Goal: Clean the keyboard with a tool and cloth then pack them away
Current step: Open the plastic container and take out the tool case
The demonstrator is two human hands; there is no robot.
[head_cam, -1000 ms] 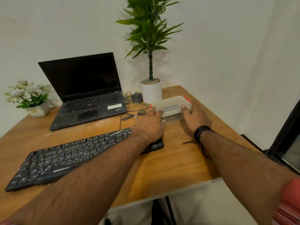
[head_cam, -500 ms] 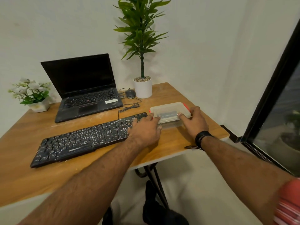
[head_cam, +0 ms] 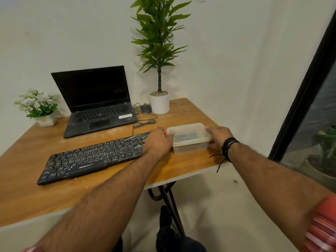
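Plastic container (head_cam: 189, 138) stands on the table (head_cam: 181, 170) at roughly 3 o'clock of the keyboard (head_cam: 94, 157), just beside its right end; lid is on, with small red clips visible at the left and right ends; dark contents show dimly through the lid, but whether these are the tool and cloth cannot be told.

Left hand (head_cam: 158, 142) grips the container's left end, fingers curled over the lid edge, the hand lying over the keyboard's right end; right hand (head_cam: 218, 136) grips the right end likewise; fingertips on both are partly hidden, so whether they bear on the clips cannot be told.

Change noted: against the view one second ago, the container sat deeper on the table, near the white plant pot (head_cam: 159, 104) at 12 o'clock; it now lies nearer the front edge and closer to the keyboard; both hands have stayed on its ends throughout; the camera has drawn back, showing more floor.

Judgement: the container has been pulled within working reach; opening it is the likely step in hand. Keyboard shows pale dust or streaks across its keys; cleaning appears not yet begun.
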